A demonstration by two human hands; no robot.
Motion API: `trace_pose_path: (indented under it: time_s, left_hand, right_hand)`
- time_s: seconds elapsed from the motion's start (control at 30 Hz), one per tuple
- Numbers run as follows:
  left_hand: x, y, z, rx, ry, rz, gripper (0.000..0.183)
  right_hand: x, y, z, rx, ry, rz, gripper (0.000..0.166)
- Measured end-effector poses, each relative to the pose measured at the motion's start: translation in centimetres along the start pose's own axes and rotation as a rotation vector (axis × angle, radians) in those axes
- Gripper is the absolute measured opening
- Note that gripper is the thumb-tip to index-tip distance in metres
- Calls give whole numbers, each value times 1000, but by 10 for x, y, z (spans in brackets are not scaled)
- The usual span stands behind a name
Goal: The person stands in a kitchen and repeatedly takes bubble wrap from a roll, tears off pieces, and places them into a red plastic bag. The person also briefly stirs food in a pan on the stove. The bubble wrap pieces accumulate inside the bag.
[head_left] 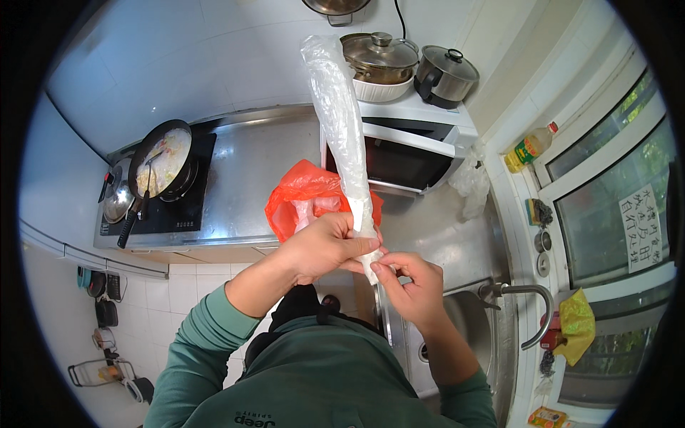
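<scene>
A long, translucent white plastic bag (340,117), gathered into a narrow roll, stands out away from the body between my hands. My left hand (332,243) grips its lower part, thumb across the front. Just right of it, my right hand (409,283) pinches the bag's bottom end between thumb and fingers. Behind my left hand, a red plastic bag (299,179) lies on the steel counter (257,155), with pale pink, wrapped contents showing in its opening. What the white bag holds, if anything, cannot be made out.
A frying pan (179,182) with food in milky liquid and a utensil sits on the black cooktop (192,214) at left. A white microwave (406,150) has its door ajar, with lidded pots above. The sink (465,326) and curved faucet (543,305) are at right; an oil bottle (530,148) stands by the window.
</scene>
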State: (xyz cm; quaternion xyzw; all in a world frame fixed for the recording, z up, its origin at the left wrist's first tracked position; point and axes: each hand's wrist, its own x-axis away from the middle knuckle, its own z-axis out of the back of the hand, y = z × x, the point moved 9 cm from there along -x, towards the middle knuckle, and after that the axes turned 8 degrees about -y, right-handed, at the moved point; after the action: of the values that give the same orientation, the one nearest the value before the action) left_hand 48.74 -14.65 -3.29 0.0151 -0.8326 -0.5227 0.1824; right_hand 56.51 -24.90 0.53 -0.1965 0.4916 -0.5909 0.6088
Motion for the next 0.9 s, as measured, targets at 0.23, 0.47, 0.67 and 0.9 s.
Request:
trace_pose_path:
  time_s: [0.23, 0.47, 0.67, 0.9]
  left_hand:
    - [-2, 2, 8, 27, 72, -5, 19]
    - [1, 17, -33, -192, -266, -129, 26]
    - [-4, 7, -22, -26, -120, -126, 23]
    - [-2, 2, -16, -4, -32, -88, 21]
  right_hand:
    - [-5, -40, -11, 342, -161, 288, 29]
    - [-10, -27, -3, 209, -375, 219, 17]
    - [1, 12, 15, -232, 117, -52, 16]
    - [1, -48, 9, 478, 25, 551, 31]
